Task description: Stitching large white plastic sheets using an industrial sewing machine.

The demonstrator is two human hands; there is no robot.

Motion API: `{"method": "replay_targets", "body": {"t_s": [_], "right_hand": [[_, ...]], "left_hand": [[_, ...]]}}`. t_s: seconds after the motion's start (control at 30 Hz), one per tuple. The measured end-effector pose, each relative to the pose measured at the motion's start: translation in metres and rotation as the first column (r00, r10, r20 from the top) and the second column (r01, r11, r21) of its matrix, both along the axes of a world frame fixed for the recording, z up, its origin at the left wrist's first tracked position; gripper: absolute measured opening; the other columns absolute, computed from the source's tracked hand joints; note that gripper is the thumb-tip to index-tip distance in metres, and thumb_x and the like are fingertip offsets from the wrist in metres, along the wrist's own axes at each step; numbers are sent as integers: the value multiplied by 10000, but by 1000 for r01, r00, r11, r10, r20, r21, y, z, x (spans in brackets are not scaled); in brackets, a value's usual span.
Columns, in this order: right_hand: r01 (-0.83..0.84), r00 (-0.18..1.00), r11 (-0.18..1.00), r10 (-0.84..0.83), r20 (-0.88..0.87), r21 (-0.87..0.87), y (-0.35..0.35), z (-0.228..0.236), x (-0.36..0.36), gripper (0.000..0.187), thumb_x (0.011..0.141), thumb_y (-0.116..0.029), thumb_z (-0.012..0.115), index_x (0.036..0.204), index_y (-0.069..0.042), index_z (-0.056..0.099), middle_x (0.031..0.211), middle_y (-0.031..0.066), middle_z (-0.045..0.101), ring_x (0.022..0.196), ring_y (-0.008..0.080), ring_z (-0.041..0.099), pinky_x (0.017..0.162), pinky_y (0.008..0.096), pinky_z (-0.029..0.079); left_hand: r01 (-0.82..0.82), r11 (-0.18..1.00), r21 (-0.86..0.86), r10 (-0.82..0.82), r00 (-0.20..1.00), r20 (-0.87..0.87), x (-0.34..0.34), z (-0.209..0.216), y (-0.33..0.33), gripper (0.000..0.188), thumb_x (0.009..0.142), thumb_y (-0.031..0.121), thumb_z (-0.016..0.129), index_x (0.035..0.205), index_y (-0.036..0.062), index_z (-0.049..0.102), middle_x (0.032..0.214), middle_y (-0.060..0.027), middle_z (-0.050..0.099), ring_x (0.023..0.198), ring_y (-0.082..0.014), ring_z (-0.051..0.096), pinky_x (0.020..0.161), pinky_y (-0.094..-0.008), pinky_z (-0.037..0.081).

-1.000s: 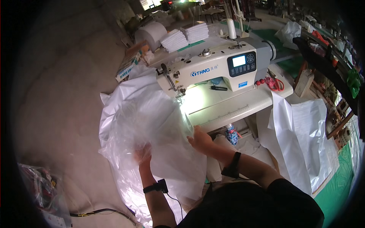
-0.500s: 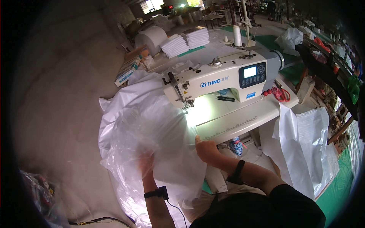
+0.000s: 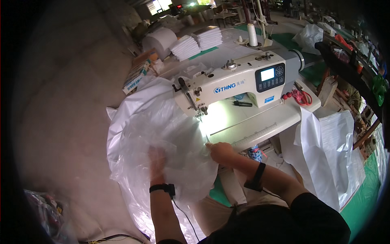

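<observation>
A white sewing machine (image 3: 239,83) stands in front of me with its lamp lit. White sheeting (image 3: 134,95) and clear plastic film (image 3: 162,122) spread in a crumpled heap left of its needle. My right hand (image 3: 222,153) is closed at the front edge of the machine bed (image 3: 260,128), thumb and finger pinching the film's edge, which runs up toward the needle. Behind a layer of film, my left hand (image 3: 157,159) is inside the heap; its fingers are blurred and veiled.
Red-handled scissors (image 3: 304,97) lie at the bed's right end, and a black tool (image 3: 242,104) under the machine arm. A thread cone (image 3: 252,35), folded white stacks (image 3: 185,48) and a large roll (image 3: 159,42) are behind. White sheets (image 3: 325,142) hang at the right.
Both hands have moved a little farther from me, toward the machine, with the film shifting around them. The right hand keeps its pinch on the film's edge.
</observation>
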State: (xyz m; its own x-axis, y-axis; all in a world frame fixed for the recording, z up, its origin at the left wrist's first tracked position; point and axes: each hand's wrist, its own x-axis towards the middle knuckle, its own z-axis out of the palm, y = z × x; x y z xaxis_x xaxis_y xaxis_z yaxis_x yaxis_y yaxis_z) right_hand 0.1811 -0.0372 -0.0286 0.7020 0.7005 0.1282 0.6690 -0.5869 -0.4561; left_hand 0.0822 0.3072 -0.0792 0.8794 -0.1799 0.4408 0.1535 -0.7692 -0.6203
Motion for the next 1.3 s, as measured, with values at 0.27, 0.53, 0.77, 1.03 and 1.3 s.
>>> {"method": "replay_targets", "body": {"t_s": [0.27,0.53,0.77,1.03,1.3], "right_hand": [[-300,610,948,274,-743,103,-80,14,-32,429,855,-398,568,1014,-9,653,793,119,658,708,183,647,679,309,506],[72,657,778,434,-616,625,-116,-13,-81,214,882,-171,577,1004,-8,642,865,88,662,790,114,605,712,262,485],[259,633,715,382,-673,650,-112,-6,-96,213,914,-104,490,1092,-17,569,852,58,613,741,106,562,684,255,471],[284,676,729,309,-670,623,-108,-10,-100,218,910,-146,449,1037,4,543,737,192,625,700,304,644,652,369,500],[-464,815,830,536,-218,309,-127,15,-79,154,836,-137,498,920,-24,561,785,208,617,773,397,598,660,454,471]], "left_hand": [[-11,258,-966,-35,999,-20,-57,97,-191,192,861,156,563,966,18,646,923,-125,659,863,-216,643,757,-334,496],[148,296,-944,-171,980,100,-134,81,-321,183,775,145,670,912,30,634,823,-125,629,717,-278,611,652,-367,495],[115,636,-763,-139,990,33,-121,58,-318,389,744,298,696,977,21,553,958,-154,551,935,-336,520,835,-450,402],[254,629,-734,-254,960,115,-97,63,-336,417,761,233,682,1112,61,535,973,-128,567,874,-314,564,765,-431,445],[105,581,-807,-188,982,-7,-99,59,-327,372,797,212,633,1136,94,532,736,-94,632,581,-281,616,528,-379,488]]}}
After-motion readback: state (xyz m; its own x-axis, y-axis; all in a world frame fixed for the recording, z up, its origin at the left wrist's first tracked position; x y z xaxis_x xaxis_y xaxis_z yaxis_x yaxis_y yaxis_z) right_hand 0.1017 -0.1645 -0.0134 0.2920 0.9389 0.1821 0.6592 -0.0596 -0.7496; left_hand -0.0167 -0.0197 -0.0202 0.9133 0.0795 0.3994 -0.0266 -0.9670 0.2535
